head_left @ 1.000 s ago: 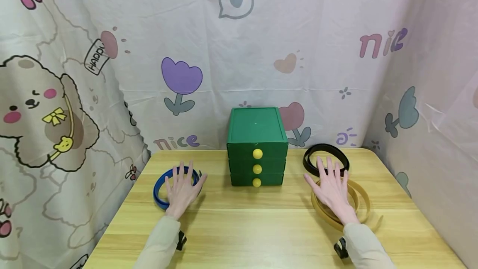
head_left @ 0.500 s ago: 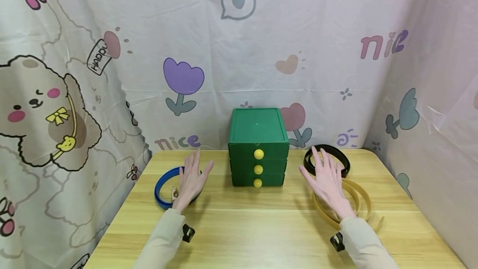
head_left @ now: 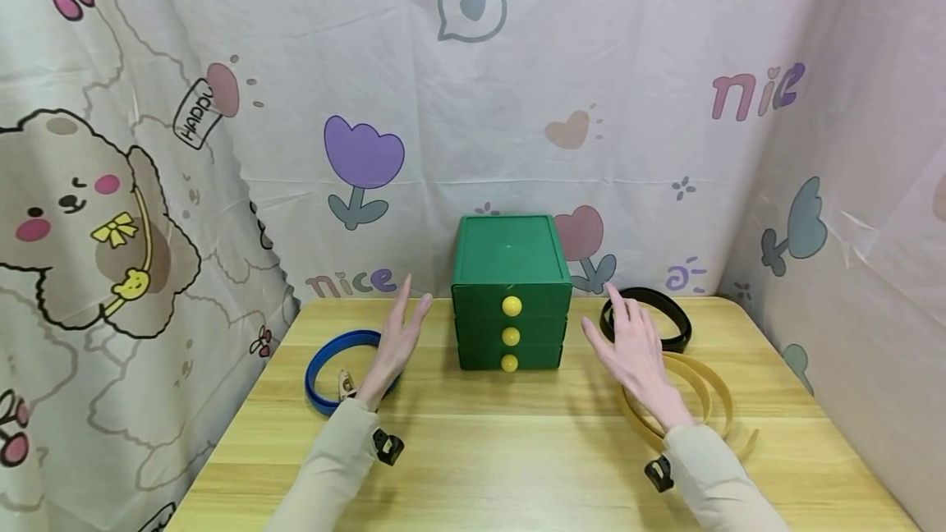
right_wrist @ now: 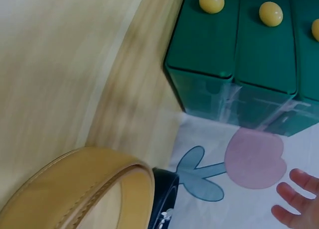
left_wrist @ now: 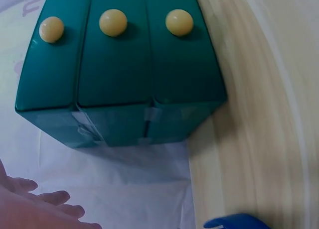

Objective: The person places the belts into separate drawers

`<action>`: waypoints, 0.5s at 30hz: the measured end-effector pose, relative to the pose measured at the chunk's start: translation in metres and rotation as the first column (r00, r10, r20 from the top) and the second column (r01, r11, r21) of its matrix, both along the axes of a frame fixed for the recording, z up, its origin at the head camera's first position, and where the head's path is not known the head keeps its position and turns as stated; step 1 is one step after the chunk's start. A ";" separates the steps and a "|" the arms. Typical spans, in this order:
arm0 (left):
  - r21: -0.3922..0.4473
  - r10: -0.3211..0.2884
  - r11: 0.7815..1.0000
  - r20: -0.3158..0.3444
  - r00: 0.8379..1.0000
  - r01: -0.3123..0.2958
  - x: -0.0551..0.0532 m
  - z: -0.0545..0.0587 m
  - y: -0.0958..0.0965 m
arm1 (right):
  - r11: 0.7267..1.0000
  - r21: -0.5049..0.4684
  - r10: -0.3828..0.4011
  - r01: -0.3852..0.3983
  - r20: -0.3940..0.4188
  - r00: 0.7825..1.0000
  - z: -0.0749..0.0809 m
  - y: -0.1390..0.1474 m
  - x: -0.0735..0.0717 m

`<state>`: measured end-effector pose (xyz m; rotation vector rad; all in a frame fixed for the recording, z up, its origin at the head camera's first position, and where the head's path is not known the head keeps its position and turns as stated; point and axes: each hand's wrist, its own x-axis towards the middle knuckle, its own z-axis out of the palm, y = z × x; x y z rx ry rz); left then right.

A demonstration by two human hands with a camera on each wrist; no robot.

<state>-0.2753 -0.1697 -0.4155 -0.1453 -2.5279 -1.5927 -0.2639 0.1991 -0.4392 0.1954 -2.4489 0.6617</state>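
Two bare hands and a green drawer box [head_left: 512, 269] above and on a light wooden table [head_left: 473, 454]. The box stands upright at the far middle, in front of a printed curtain [head_left: 473, 130]; its three drawers are closed, each bearing one round yellow knob [head_left: 512, 306]. The left hand [head_left: 394, 349] is raised to the left of the box, thumb and index finger spread apart in a V, with nothing in its grasp; the left wrist view shows its fingertips extended side by side. The right hand [head_left: 641, 355] is raised to the right of the box, fingers extended, thumb held apart, likewise holding nothing. A coiled blue belt [head_left: 316, 369] lies at the left, partly hidden by the left hand; a small pale piece, too small to identify, shows within its loop. At the right, a coiled tan belt [right_wrist: 70, 184] lies nearer and a coiled black belt [head_left: 681, 337] farther, both partly behind the right hand in the head view. Pale sleeves [head_left: 325, 462] cover both forearms, and a black device [head_left: 388, 447] is worn at each wrist.
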 end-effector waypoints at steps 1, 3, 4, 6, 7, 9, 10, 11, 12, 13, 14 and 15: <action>0.014 -0.006 1.000 0.001 1.000 0.006 0.000 0.001 0.002 | 1.000 -0.009 0.005 -0.005 -0.004 1.000 0.001 -0.002 0.001; 0.040 -0.012 0.999 0.010 1.000 0.012 0.000 0.004 0.005 | 0.999 -0.038 0.017 -0.017 -0.005 1.000 0.004 -0.006 0.002; 0.052 -0.019 0.998 0.012 1.000 0.018 0.000 0.005 0.007 | 0.998 -0.050 0.022 -0.023 -0.011 1.000 0.005 -0.008 0.003; 0.074 -0.032 0.997 0.015 0.999 0.031 0.000 0.007 0.011 | 0.996 -0.077 0.037 -0.039 -0.024 0.999 0.006 -0.012 0.004; 0.084 -0.042 0.996 0.015 0.999 0.041 -0.001 0.008 0.013 | 0.995 -0.087 0.043 -0.046 -0.032 0.999 0.007 -0.014 0.005; 0.110 -0.065 0.992 0.009 0.998 0.063 -0.002 0.010 0.017 | 0.992 -0.105 0.058 -0.063 -0.048 0.997 0.008 -0.018 0.005; 0.127 -0.080 0.989 0.006 0.997 0.078 -0.003 0.010 0.019 | 0.992 -0.108 0.065 -0.071 -0.058 0.996 0.008 -0.020 0.005; 0.142 -0.092 0.986 0.003 0.996 0.091 -0.003 0.011 0.021 | 0.991 -0.112 0.073 -0.079 -0.064 0.995 0.008 -0.022 0.005; 0.156 -0.103 0.982 0.001 0.995 0.102 -0.004 0.011 0.022 | 0.989 -0.116 0.080 -0.088 -0.071 0.994 0.009 -0.025 0.005; 0.170 -0.110 0.980 0.002 0.994 0.108 -0.005 0.012 0.024 | 0.988 -0.121 0.087 -0.095 -0.076 0.993 0.009 -0.027 0.005; 0.184 -0.117 0.976 -0.001 0.993 0.115 -0.007 0.012 0.026 | 0.986 -0.126 0.095 -0.105 -0.083 0.992 0.009 -0.029 0.005; 0.191 -0.119 0.975 0.003 0.993 0.116 -0.008 0.012 0.028 | 0.985 -0.131 0.104 -0.115 -0.092 0.990 0.009 -0.030 0.005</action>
